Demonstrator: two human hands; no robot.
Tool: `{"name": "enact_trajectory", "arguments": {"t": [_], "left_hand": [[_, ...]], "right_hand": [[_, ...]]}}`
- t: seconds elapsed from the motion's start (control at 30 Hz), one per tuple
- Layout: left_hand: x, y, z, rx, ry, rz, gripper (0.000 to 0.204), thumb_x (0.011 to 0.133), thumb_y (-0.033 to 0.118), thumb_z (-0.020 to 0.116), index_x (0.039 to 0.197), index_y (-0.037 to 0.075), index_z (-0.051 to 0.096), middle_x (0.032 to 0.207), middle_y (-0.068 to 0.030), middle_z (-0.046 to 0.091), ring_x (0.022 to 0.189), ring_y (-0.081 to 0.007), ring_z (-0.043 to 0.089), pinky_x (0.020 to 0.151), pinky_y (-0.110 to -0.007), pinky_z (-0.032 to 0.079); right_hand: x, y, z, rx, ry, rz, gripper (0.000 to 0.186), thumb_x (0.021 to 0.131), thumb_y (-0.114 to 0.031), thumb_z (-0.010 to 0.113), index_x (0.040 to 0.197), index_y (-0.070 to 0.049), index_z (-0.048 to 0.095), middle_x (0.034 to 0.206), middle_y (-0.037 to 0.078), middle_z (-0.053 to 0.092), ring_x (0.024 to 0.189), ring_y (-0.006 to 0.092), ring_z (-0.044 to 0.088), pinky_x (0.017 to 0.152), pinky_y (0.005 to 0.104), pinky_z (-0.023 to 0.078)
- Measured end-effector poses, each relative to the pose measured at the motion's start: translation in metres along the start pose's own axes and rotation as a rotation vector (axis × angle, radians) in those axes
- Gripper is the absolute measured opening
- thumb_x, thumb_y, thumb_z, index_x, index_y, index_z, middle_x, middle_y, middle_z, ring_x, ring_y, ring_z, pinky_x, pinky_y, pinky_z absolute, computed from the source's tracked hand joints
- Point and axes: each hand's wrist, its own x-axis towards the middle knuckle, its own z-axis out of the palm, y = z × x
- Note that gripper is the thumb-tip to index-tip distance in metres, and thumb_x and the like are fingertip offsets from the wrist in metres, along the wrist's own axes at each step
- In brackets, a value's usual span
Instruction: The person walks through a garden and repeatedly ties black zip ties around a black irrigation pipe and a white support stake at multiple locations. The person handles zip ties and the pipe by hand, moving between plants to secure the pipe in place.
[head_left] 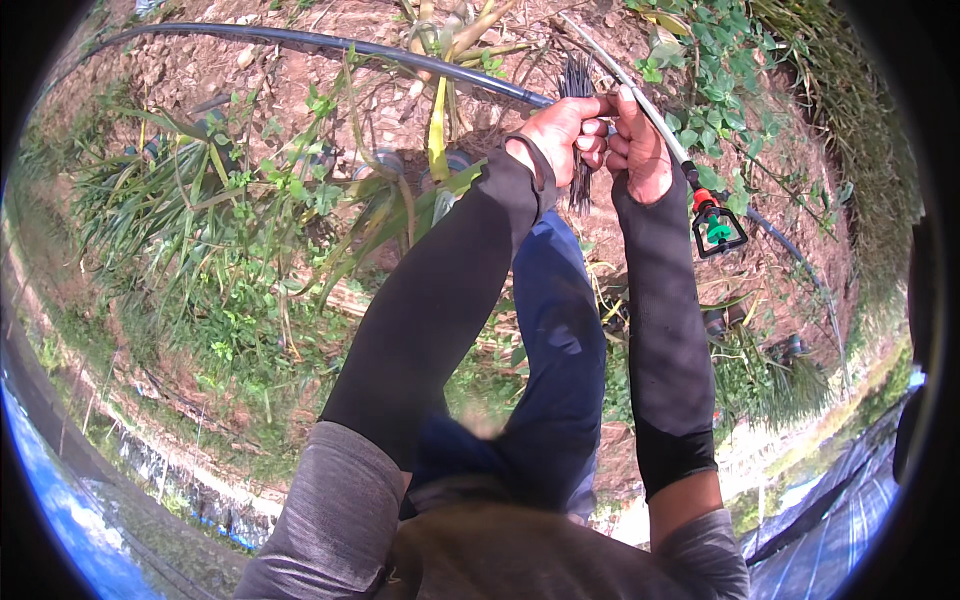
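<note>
My two hands are close together at the upper middle, fingers curled and nearly touching. A bundle of thin black strips like cable ties (580, 190) sticks out above and below my left hand (562, 135), whose fingers close round it. My right hand (642, 150) is closed, its thumb and finger pinched near my left fingertips; what is in that pinch is hidden. Along the outer side of my right hand slants a thin grey-white tube (655, 115), very near the thumb. At its lower end sits a sprinkler head (717, 228) in red, green and black.
A black hose (330, 42) curves in from the left and passes behind my hands. More dark hose (800, 262) runs on at the right. Leafy weeds (270, 190), yellowing stalks (438, 120) and reddish soil (215, 72) surround me. My blue-trousered leg (560, 300) is below my hands.
</note>
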Motion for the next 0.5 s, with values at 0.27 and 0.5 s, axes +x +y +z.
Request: {"name": "enact_trajectory", "arguments": {"t": [0.27,0.5], "left_hand": [[0.012,0.003,-0.001,-0.138,0.055,0.068,0.013,0.090,0.021,0.062,0.082,0.012,0.056,0.059,0.0078,0.042,0.048,-0.0041,0.036,0.048,-0.021,0.033],[0.008,0.011,0.012,-0.003,0.189,0.143,0.010,0.086,0.013,0.066,0.083,0.006,0.059,0.062,0.0032,0.048,0.049,-0.0070,0.037,0.048,-0.023,0.034]], "right_hand": [[0.004,0.004,-0.016,-0.096,-0.078,-0.079,0.030,0.089,-0.028,0.065,0.103,-0.002,0.061,0.081,0.006,0.064,0.073,0.0164,0.062,0.061,0.0254,0.045],[0.007,-0.004,-0.027,-0.394,-0.075,-0.263,0.031,0.089,-0.033,0.066,0.103,-0.005,0.063,0.086,0.001,0.064,0.078,0.0108,0.059,0.067,0.0262,0.043]]}}
